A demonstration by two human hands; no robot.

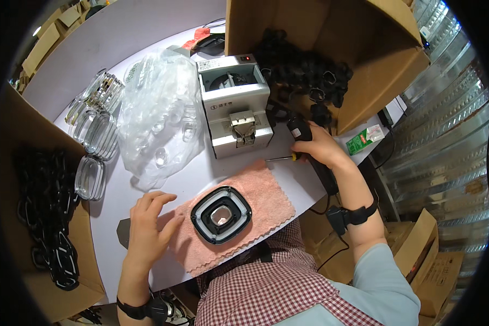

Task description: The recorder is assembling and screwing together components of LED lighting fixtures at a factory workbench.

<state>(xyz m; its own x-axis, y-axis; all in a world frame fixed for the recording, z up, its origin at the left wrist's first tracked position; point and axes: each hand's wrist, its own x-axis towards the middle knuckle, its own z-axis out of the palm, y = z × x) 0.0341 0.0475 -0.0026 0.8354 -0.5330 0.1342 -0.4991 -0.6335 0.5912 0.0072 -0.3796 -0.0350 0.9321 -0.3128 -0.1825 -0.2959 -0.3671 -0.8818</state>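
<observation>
In front of me a black-rimmed lamp housing (221, 215), rounded and roughly square, lies on a pink cloth (274, 198). It has a pale ring and a clear lens in its middle. My left hand (151, 224) is just left of it, over the cloth's edge, fingers apart and holding nothing. To the right, my right hand (321, 145) is closed around a black electric screwdriver (299, 128). A thin metal bit with a yellow collar (280, 158) points left below my thumb; my hand hides how it joins the body.
A silver screw-feeder machine (236, 103) stands beyond the cloth. Left of it lie a plastic bag of clear lenses (160, 119) and stacked clear covers (89, 176). Cardboard boxes hold black rings (49, 212) and black parts (309, 76). A green-and-white packet (364, 139) lies at right.
</observation>
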